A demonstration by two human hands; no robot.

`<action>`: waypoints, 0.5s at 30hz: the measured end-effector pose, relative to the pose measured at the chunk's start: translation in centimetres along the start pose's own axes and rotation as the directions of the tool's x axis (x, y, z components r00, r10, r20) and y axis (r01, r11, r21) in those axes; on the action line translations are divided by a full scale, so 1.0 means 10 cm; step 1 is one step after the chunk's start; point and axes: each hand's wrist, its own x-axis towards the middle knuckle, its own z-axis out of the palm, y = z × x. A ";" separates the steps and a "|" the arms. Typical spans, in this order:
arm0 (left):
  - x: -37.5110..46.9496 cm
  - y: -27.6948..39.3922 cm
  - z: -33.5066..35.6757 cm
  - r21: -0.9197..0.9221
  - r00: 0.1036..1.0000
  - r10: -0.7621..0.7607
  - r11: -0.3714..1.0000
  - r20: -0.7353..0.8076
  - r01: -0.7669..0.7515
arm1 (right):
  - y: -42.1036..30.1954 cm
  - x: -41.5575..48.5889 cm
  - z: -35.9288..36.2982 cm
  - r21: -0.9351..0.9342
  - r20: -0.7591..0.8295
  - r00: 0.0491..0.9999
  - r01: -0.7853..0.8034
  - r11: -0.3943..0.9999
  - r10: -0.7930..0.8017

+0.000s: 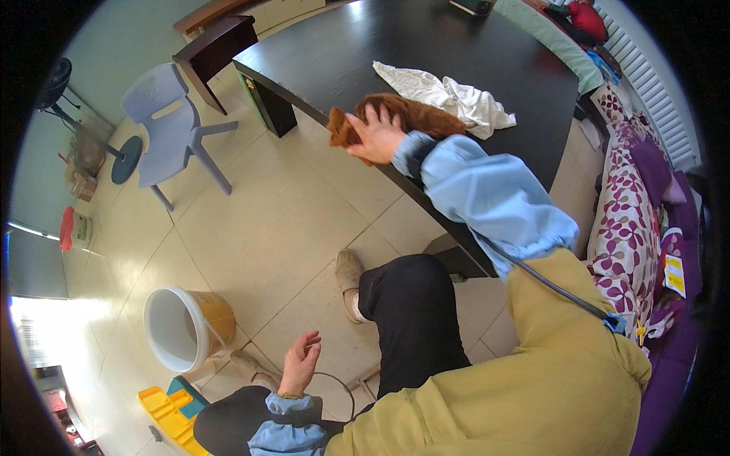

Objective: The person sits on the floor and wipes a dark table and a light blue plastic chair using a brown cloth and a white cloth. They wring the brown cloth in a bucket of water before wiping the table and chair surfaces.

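My right hand [375, 135] lies palm down, fingers spread, on a bunched brown fluffy cloth or plush piece [425, 114] at the near edge of the black table [336, 51]. A small brown fold sticks out past the thumb and forefinger. Just behind the brown piece, partly touching it, lies a crumpled white cloth [450, 94]. My left hand [302, 362] hovers empty over my lap side, above the tiled floor, with its fingers loosely bent and a little apart. Both forearms wear light blue sleeve covers with dark bands at the wrists.
A grey plastic chair [165, 125] and a fan on a stand [85, 131] are at left. An empty-looking bucket [188, 328] and a yellow plastic piece [171, 416] are on the floor. A patterned sofa cushion [624, 222] is at right. Someone in red [587, 21] is far back. A cable crosses my right arm.
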 end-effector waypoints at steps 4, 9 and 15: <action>0.06 0.01 -0.04 0.024 0.998 -0.038 0.999 -0.040 0.039 | -0.15 0.58 -0.04 0.011 0.049 0.995 -0.082 0.997 0.082; 0.05 0.24 0.01 0.072 1.000 -0.012 0.997 -0.008 0.013 | -0.12 0.15 -0.03 0.020 0.011 1.000 -0.006 1.000 0.005; 0.08 0.60 0.28 0.161 0.986 0.166 0.973 0.031 -0.169 | 0.27 -1.52 -0.03 0.005 0.055 0.977 0.206 0.978 -0.206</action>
